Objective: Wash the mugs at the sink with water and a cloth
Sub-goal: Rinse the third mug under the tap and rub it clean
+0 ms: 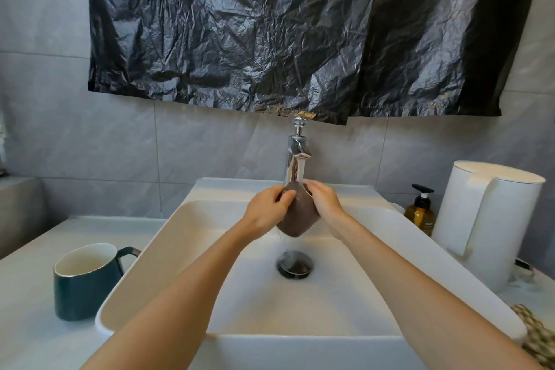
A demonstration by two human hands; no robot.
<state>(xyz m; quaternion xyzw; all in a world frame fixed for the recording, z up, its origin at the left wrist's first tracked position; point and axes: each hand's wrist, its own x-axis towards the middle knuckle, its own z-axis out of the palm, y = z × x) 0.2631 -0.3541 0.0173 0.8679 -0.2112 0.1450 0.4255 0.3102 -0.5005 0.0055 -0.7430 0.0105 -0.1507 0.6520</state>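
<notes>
Currently a brown cloth (298,216) is held under the running tap (295,156), above the sink (180,219). It is pinched at its upper edge by the left hand (267,210) on one side and the right hand (326,204) on the other, with fingers curled round the fabric. Soaked, the cloth is judged soft, limp and heavy with water, and best gathered in a bunch. One dark green mug (84,282) is seen upright on the worktop (30,324) just left of the sink, untouched. It is judged stiff, breakable and slippery once wet, so its handle, turned towards the sink, should be taken firmly.
</notes>
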